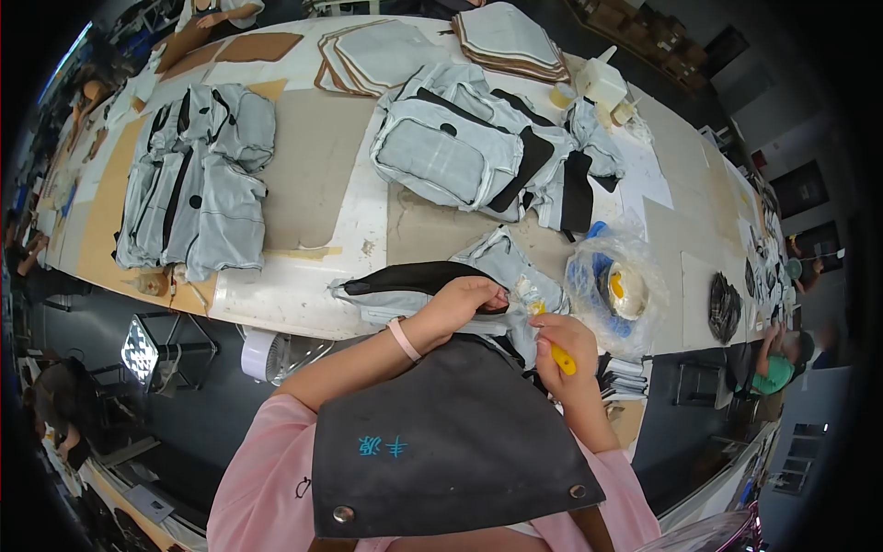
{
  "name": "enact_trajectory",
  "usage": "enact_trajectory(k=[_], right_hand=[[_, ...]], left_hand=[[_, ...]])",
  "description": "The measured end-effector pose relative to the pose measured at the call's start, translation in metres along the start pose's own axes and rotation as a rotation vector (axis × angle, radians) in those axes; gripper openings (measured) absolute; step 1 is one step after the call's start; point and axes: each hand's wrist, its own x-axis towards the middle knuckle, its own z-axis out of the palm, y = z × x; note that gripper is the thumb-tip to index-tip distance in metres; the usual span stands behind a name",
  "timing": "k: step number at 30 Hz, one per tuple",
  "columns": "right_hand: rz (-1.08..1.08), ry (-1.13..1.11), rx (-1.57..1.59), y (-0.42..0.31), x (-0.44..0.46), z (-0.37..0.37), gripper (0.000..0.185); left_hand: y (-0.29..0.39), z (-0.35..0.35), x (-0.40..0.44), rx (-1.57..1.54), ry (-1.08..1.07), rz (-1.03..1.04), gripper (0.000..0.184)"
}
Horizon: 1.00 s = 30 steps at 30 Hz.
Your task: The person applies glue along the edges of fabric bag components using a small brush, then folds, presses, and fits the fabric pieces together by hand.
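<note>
Black-and-grey fabric point(405, 278) lies on the near edge of the worktable point(354, 235). At its right end, the left hand point(463, 302) pinches it between drawn-together fingers; just beside that end, the right hand point(577, 357) is closed around a yellow-handled tool point(563, 360). The tool's tip cannot be made out; if sharp, a slip could nick cloth or fingers, likeliest if the pinch loosens. Right of the fabric sits a crumpled plastic bag point(651, 290), which a wide right-hand swing could snag.

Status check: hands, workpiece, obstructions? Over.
Left hand on black-trimmed grey fabric; right hand gripping yellow-handled tool. Clear plastic bag close by, apparently not blocking.
</note>
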Motion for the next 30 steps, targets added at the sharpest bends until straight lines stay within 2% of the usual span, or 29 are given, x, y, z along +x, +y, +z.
enact_trajectory(k=[3, 6, 12, 15, 21, 24, 30], right_hand=[[0.032, 0.144, 0.009, 0.000, -0.001, -0.005, 0.022], [0.132, 0.166, 0.118, -0.004, -0.010, -0.008, 0.021], [0.141, 0.143, 0.150, -0.011, -0.016, -0.014, 0.019], [0.024, -0.003, 0.018, -0.004, -0.001, -0.003, 0.020], [0.135, 0.161, 0.113, -0.005, -0.013, -0.011, 0.021], [0.054, 0.032, 0.081, -0.005, -0.004, -0.008, 0.019], [0.229, 0.323, 0.161, 0.000, -0.017, -0.010, 0.014]], left_hand=[[0.002, -0.001, 0.001, -0.003, -0.030, 0.008, 0.024], [0.001, 0.000, 0.000, 0.000, -0.060, 0.013, 0.021], [0.009, 0.007, -0.001, 0.056, -0.069, -0.016, 0.021], [0.001, 0.007, 0.001, 0.033, -0.048, -0.019, 0.021], [0.000, 0.005, 0.000, 0.031, -0.022, 0.033, 0.021], [-0.006, 0.004, 0.003, 0.022, -0.024, 0.061, 0.022], [-0.005, 0.008, 0.000, 0.067, -0.041, 0.091, 0.028]])
